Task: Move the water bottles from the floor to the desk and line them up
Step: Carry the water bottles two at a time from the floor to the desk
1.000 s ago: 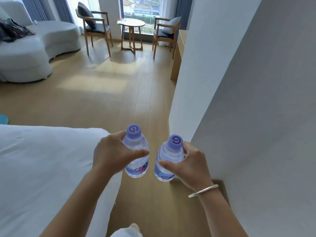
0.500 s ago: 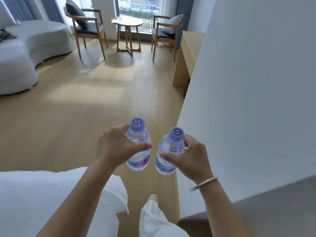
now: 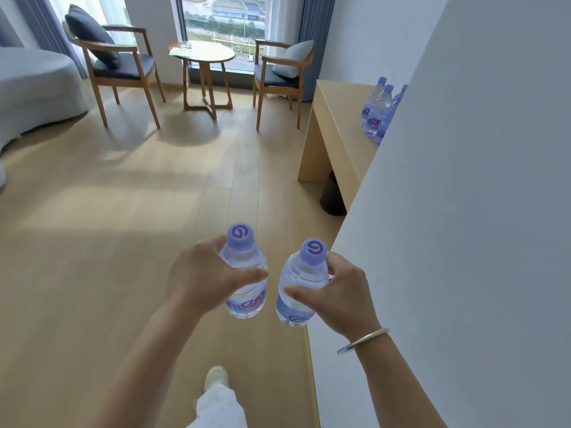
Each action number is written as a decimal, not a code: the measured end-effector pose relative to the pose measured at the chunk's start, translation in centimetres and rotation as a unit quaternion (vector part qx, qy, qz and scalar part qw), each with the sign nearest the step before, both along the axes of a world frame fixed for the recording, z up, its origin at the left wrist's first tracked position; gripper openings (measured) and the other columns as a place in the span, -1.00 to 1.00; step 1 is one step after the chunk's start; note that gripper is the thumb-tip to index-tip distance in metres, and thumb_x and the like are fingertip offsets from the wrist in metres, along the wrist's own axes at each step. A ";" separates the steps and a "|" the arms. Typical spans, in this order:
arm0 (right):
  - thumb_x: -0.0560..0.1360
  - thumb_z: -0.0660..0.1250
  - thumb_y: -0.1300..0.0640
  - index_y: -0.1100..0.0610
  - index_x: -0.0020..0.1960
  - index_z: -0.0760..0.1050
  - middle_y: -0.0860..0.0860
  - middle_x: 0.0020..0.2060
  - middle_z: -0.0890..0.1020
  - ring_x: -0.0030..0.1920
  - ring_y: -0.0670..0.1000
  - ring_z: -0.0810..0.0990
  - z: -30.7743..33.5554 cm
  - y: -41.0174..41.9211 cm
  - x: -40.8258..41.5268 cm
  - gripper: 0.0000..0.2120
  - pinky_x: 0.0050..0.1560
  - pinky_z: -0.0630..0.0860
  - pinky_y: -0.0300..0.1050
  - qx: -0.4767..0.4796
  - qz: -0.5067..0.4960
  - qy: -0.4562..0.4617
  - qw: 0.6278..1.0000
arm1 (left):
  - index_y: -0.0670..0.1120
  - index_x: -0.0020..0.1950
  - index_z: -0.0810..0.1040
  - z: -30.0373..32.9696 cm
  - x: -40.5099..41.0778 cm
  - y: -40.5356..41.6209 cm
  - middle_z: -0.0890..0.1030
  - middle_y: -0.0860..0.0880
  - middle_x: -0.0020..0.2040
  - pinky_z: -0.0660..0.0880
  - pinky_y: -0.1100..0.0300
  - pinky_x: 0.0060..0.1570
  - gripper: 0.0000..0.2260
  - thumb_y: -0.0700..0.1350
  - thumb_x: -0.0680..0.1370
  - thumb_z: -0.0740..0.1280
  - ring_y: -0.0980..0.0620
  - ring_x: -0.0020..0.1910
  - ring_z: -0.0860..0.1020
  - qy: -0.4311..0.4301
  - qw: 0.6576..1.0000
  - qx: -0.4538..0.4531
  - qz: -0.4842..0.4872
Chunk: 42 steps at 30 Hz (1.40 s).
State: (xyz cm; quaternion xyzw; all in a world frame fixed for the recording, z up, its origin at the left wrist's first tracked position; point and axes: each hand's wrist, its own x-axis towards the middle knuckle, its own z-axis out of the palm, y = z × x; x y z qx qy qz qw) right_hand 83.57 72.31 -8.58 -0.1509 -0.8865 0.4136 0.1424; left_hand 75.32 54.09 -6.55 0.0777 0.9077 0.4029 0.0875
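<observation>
We had a bottle in each hand, both carried upright over the wood floor (image 3: 123, 242) in the lower centre of the frame. Left hand (image 3: 204, 279) gripped the left bottle (image 3: 245, 273) from its left side: thumb lay across the front of the body below the shoulder, fingers curled round the far side with only the tips showing near the neck, purple cap (image 3: 240, 235) clear above the grip. Right hand (image 3: 343, 291) gripped the right bottle (image 3: 301, 282) from its right side, mirror of the other: thumb across the front at about mid-body, fingers wrapped behind, one fingertip up beside the cap (image 3: 313, 249). Both labels and bases stuck out below the hands. The two bottles were close together but apart, a gap of floor showing between them. Silver bangle (image 3: 363, 340) sat on the right wrist. White wall (image 3: 463, 211) filled the right side of the frame, just beside the right hand. The desk (image 3: 336, 125) stood at upper right, well apart from the hands, with a cluster of bottles on the desk (image 3: 378, 109) partly hidden by the wall edge; count we couldn't tell. Dark bin (image 3: 332, 196) sat under the desk. Two armchairs and a round table (image 3: 202, 54) stood at top centre by the window.
</observation>
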 end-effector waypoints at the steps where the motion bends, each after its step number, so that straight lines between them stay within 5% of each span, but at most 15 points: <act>1: 0.12 0.44 -0.18 0.06 -0.16 0.55 -0.06 -0.32 0.61 -0.27 -0.06 0.58 -0.2 0.5 -2.0 -0.59 -0.23 0.56 -0.09 -0.002 -0.006 -0.002 1.000 | 0.19 -0.24 0.53 -0.1 -2.2 0.6 0.60 0.19 -0.30 0.44 0.24 -0.29 -0.71 0.22 0.11 0.46 0.21 -0.24 0.55 -0.002 1.000 -0.001 -0.009; 14: 0.21 0.56 -0.05 0.04 -0.10 0.54 -0.10 -0.31 0.59 -0.23 -0.15 0.57 0.4 6.9 -28.5 -0.65 -0.26 0.49 -0.39 -0.010 -0.151 0.017 0.988 | 0.11 -0.17 0.58 1.9 -33.6 10.1 0.61 0.12 -0.29 0.51 0.14 -0.21 -0.69 0.16 0.18 0.52 0.08 -0.23 0.57 0.029 0.989 -0.012 -0.142; 18: 0.21 0.56 0.00 0.03 -0.15 0.54 -0.11 -0.34 0.58 -0.24 -0.16 0.55 0.8 9.6 -32.8 -0.70 -0.29 0.49 -0.33 -0.021 -0.209 0.011 0.978 | 0.10 -0.10 0.60 1.9 -39.7 14.4 0.64 0.12 -0.24 0.55 0.11 -0.16 -0.56 0.24 0.09 0.42 0.08 -0.19 0.58 0.024 0.983 -0.004 -0.184; 25: 0.19 0.56 0.06 0.02 -0.18 0.56 -0.07 -0.31 0.62 -0.26 -0.09 0.57 0.3 17.4 -38.8 -0.74 -0.19 0.54 -0.11 -0.082 -0.324 -0.001 0.943 | 0.08 -0.09 0.60 0.8 -47.0 24.1 0.65 0.07 -0.22 0.56 0.05 -0.12 -0.51 0.27 0.06 0.39 0.07 -0.18 0.59 0.011 0.964 0.014 -0.266; 36: 0.21 0.54 0.08 -0.07 -0.15 0.59 -0.15 -0.28 0.65 -0.23 -0.21 0.58 -0.1 33.7 -45.5 -0.75 -0.17 0.52 -0.21 -0.139 -0.419 0.027 0.897 | 0.15 -0.19 0.56 -0.5 -54.2 44.9 0.59 0.17 -0.31 0.44 0.30 -0.31 -0.71 0.05 0.17 0.56 0.18 -0.25 0.55 -0.045 0.922 0.031 -0.383; 42: 0.22 0.54 0.05 0.06 -0.13 0.57 -0.05 -0.26 0.64 -0.19 -0.05 0.60 -1.3 39.6 -47.6 -0.74 -0.12 0.54 -0.09 -0.131 -0.513 0.013 0.848 | 0.15 -0.16 0.54 -1.1 -55.8 53.4 0.60 0.16 -0.24 0.46 0.27 -0.26 -0.68 0.06 0.18 0.57 0.16 -0.20 0.55 -0.061 0.886 0.016 -0.460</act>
